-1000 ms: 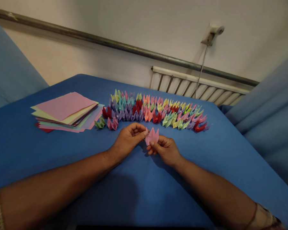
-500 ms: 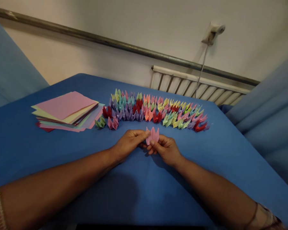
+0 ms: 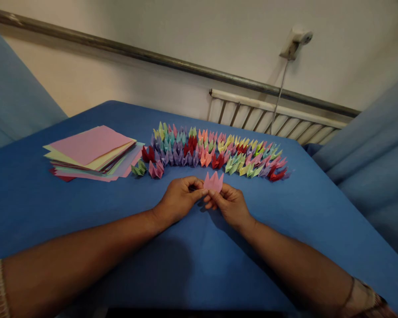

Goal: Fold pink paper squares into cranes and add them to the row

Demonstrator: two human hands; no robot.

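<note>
A pink folded paper piece (image 3: 213, 182) with three upright points is held between both hands, just above the blue-covered table. My left hand (image 3: 182, 196) pinches its lower left corner with thumb and fingers. At the lower right, my right hand (image 3: 230, 203) grips the same paper, thumb in front and fingers behind it. Right beyond the hands stand rows of small folded paper cranes (image 3: 182, 152) in many colours. Nearest on the left of these are a green crane (image 3: 139, 169) and a pink crane (image 3: 156, 169).
A stack of coloured paper sheets (image 3: 91, 148) lies at the left on the blue table cover (image 3: 96, 203). Behind the table are a wall rail (image 3: 172, 62), a white radiator (image 3: 252, 115) and a hanging cord (image 3: 280, 95). Blue curtains (image 3: 381, 154) flank the table.
The pink paper has turned so its three points show more squarely and has shifted slightly right and up. My left thumb has slid from its upper left side down to the bottom edge.
</note>
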